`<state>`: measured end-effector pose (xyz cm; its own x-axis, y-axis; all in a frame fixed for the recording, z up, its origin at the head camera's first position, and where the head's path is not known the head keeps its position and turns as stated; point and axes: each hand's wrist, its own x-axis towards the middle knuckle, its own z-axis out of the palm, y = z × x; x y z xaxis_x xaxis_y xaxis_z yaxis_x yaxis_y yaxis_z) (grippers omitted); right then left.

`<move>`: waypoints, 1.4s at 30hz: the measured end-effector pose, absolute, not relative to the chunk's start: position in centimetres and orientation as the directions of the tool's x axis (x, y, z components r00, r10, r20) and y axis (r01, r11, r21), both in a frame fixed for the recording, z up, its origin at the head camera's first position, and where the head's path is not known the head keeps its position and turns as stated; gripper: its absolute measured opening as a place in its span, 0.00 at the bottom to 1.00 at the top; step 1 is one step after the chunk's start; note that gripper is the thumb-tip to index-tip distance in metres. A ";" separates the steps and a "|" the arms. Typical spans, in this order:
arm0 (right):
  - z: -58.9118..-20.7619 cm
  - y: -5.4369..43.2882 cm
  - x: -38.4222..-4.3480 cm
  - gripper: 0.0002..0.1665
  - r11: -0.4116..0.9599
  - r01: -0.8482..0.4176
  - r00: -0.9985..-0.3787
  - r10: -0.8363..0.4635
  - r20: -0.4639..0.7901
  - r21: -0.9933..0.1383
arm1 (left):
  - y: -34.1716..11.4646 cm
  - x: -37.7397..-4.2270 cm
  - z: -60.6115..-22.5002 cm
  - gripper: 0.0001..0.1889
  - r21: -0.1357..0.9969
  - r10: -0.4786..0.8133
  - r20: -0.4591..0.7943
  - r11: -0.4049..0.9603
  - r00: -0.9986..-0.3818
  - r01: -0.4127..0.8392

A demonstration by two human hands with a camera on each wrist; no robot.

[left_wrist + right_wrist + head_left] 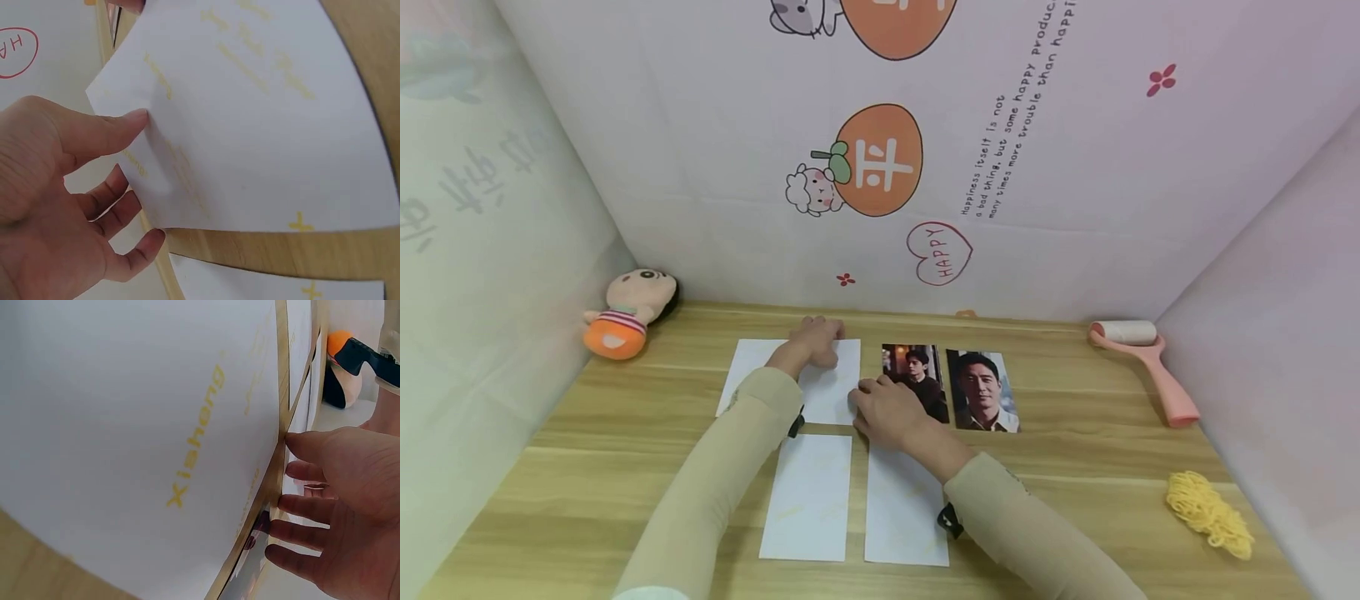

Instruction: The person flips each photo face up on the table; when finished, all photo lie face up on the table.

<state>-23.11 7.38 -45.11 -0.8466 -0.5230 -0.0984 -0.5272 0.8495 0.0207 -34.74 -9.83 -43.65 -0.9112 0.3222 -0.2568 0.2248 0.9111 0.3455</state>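
Note:
Several white photo cards lie back side up, with faint yellow print. At the far edge of an upper card [831,400], my left hand [816,340] pinches it; in the left wrist view the thumb [128,128] lies on the white back [225,137] and the fingers are at its edge. My right hand [891,410] holds the same card near its right corner, partly hidden in the right wrist view. Two face-up photos, one of a seated person [917,371] and one a portrait [983,392], lie to the right. Two lower white cards [808,500] are nearer me.
A plush doll [625,312] leans at the back left. A pink lint roller [1157,367] lies at the back right, with a bundle of yellow yarn [1208,512] nearer. Printed white cloth walls [715,167] enclose the wood-grain table [602,467].

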 end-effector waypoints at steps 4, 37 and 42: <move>-45.0 7.5 -22.9 0.20 0.848 -0.530 -0.846 -0.526 -0.087 0.023 | -9.7 -34.9 -43.6 0.18 0.379 0.310 -0.230 0.902 -0.922 0.208; -44.5 8.3 -23.3 0.37 0.836 -0.542 -0.831 -0.517 0.207 -0.088 | -10.2 -34.9 -43.4 0.27 0.862 0.245 -0.208 0.504 -0.947 -0.059; -44.4 8.2 -23.3 0.40 0.837 -0.532 -0.836 -0.495 0.237 -0.127 | -10.2 -35.2 -43.6 0.28 0.927 0.262 -0.223 0.356 -0.939 -0.121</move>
